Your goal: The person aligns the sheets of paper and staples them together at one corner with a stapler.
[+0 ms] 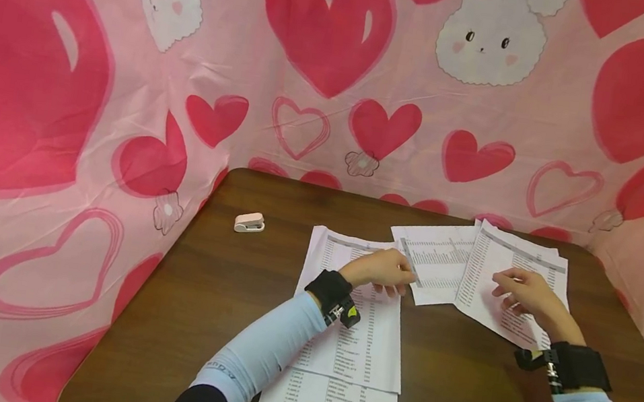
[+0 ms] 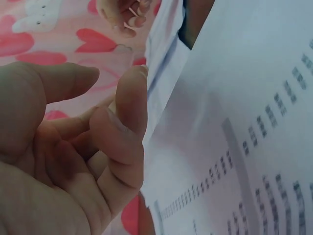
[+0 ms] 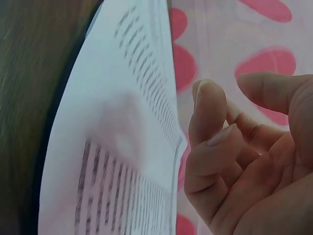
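White printed sheets carrying dense columns of small dark text lie spread on the brown desk (image 1: 212, 295). The left hand (image 1: 380, 270) hovers with loosely curled fingers over the long sheet (image 1: 352, 341) near the middle, holding nothing. The right hand (image 1: 524, 292) is just over the right-hand sheet (image 1: 509, 266), fingers relaxed and gripping nothing. Between them lies a middle sheet (image 1: 442, 261). Only the head view shows a small pink stapler (image 1: 249, 222) far left; the wrist views show blurred print and bent fingers (image 2: 124, 122) close up.
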Motion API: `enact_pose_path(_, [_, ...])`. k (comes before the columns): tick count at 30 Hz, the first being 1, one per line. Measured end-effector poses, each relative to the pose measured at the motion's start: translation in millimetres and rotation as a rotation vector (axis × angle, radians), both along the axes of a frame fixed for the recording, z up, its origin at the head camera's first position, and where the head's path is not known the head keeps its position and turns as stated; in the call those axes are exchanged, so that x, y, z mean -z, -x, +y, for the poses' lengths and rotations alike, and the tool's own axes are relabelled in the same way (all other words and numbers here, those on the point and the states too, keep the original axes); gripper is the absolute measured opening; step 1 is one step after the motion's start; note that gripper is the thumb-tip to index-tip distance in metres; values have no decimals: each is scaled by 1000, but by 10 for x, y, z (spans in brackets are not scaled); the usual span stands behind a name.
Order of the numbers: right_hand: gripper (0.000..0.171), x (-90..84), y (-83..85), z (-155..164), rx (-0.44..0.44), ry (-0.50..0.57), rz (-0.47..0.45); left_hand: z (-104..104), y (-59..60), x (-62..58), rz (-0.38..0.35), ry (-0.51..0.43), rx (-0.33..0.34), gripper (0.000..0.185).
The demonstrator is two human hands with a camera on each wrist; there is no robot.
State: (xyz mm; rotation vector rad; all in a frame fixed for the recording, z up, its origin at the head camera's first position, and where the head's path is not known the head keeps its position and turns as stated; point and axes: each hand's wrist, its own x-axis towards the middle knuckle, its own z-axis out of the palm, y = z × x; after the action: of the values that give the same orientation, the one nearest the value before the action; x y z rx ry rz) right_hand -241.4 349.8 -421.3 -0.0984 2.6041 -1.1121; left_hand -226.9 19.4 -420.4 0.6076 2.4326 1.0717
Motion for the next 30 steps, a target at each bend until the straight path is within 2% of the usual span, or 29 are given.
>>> enact_pose_path(7, [60,81,-60,218,36,-17,-15,259,-5,6,6,9,4,23])
enact_pose_path(14, [61,101,-86,358,53,-15,-27,479,-2,9,14,-21,-8,21])
enact_pose_path(18, [64,90,-93,453,64,-37,-51,604,-3,5,41,-12,-34,22])
enact_pose_path(24, [72,101,-108,587,84,-69,-93,765,-20,56,36,-1,-67,25])
enact_pose_path(30, [71,128,-116,670,159,-68,-52,835,-42,97,36,29,-99,23])
